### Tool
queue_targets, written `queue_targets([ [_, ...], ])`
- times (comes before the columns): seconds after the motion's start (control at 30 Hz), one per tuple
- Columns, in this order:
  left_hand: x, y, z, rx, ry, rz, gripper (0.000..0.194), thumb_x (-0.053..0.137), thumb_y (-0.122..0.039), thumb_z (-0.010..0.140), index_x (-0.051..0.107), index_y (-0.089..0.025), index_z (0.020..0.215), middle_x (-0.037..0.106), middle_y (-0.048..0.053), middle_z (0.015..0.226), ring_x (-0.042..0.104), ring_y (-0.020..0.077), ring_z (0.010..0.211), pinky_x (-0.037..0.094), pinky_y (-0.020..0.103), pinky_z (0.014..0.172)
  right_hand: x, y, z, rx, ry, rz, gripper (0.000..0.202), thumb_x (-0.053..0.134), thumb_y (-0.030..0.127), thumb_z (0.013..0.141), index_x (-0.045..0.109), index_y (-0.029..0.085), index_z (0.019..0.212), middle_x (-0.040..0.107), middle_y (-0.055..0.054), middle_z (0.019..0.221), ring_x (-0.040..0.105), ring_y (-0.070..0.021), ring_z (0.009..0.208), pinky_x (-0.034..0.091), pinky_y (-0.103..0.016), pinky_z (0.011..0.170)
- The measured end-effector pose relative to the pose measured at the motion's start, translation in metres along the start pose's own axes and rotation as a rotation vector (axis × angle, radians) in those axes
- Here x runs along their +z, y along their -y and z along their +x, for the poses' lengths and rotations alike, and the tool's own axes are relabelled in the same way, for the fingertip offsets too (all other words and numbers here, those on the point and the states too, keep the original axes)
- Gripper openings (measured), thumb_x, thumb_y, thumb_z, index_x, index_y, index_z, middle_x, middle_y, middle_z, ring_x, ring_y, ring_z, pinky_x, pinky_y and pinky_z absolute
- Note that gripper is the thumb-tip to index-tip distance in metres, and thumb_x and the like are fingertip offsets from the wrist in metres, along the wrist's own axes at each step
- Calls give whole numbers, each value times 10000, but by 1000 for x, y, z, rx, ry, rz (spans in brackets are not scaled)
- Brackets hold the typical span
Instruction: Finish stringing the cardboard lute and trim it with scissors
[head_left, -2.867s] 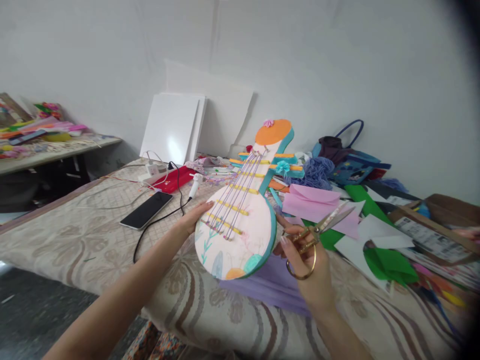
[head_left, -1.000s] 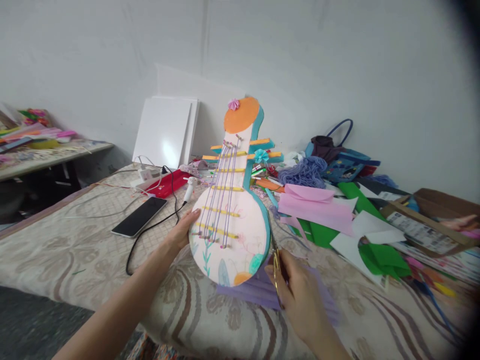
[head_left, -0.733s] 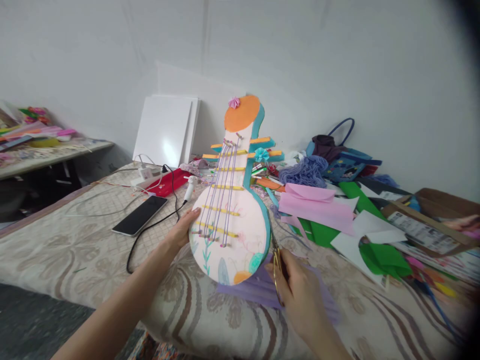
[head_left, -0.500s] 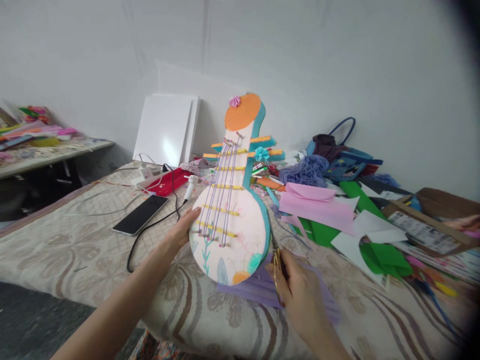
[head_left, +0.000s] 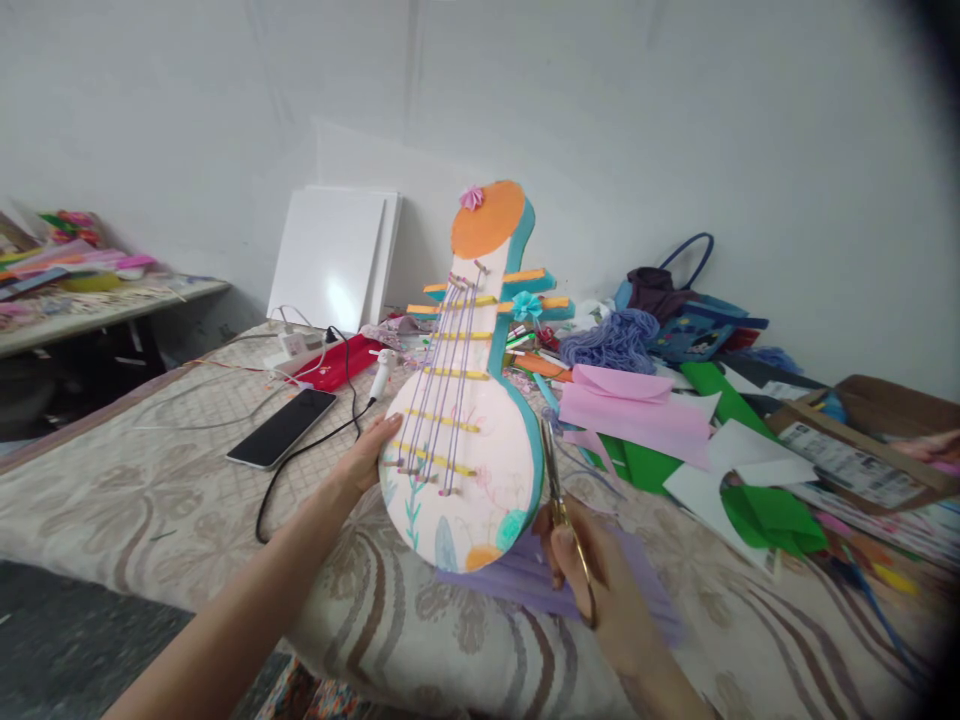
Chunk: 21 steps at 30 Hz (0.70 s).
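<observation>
A handmade toy lute (head_left: 465, 400) stands nearly upright at the centre, with a painted white round body, purple yarn strings, yellow frets and an orange head with a pink paper flower. My left hand (head_left: 371, 450) grips the left edge of its body; some of the fingers are hidden behind it. My right hand (head_left: 592, 560) is closed around gold-handled scissors (head_left: 553, 475), whose blades point up beside the lute's right edge. Whether the blades touch that edge I cannot tell. Under the lute and my right hand lies a sheet of purple paper (head_left: 502, 580).
A phone (head_left: 281, 430), a white glue gun (head_left: 383, 375) and cables lie on the left of the cloth-covered table (head_left: 187, 520). Pink paper (head_left: 630, 410), green paper (head_left: 772, 520), purple yarn (head_left: 611, 342) and a cardboard box (head_left: 862, 440) fill the right. White boards (head_left: 326, 250) lean on the wall.
The scissors have turned in my right hand, so more of the blades and the gold handle shows. The lute and my left hand stay almost in place.
</observation>
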<state>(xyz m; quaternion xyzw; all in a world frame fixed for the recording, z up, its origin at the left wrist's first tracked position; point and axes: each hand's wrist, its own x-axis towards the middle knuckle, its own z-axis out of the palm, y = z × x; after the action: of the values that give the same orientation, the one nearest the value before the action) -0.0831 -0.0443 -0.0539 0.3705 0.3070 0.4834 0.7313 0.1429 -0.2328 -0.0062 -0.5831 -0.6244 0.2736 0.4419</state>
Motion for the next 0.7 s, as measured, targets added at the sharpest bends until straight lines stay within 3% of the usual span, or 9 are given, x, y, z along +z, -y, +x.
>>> queue_targets([
  [0.23,1,0,-1,-5,5,-19,310,705,-228,710,615,-127,989,728,48,769,682,177,602,557,245,578,-3,-2,2,79,7,-80,355,404,528,890,399,217,718,357,49,606,356,-114,540,307,-236,480],
  [0.7,0,-3,-2,13,0,23,256,691,-213,695,642,-134,933,734,57,765,681,200,627,545,267,587,-7,7,0,39,-23,-193,351,436,498,879,386,224,665,377,54,548,361,-122,510,284,-241,479],
])
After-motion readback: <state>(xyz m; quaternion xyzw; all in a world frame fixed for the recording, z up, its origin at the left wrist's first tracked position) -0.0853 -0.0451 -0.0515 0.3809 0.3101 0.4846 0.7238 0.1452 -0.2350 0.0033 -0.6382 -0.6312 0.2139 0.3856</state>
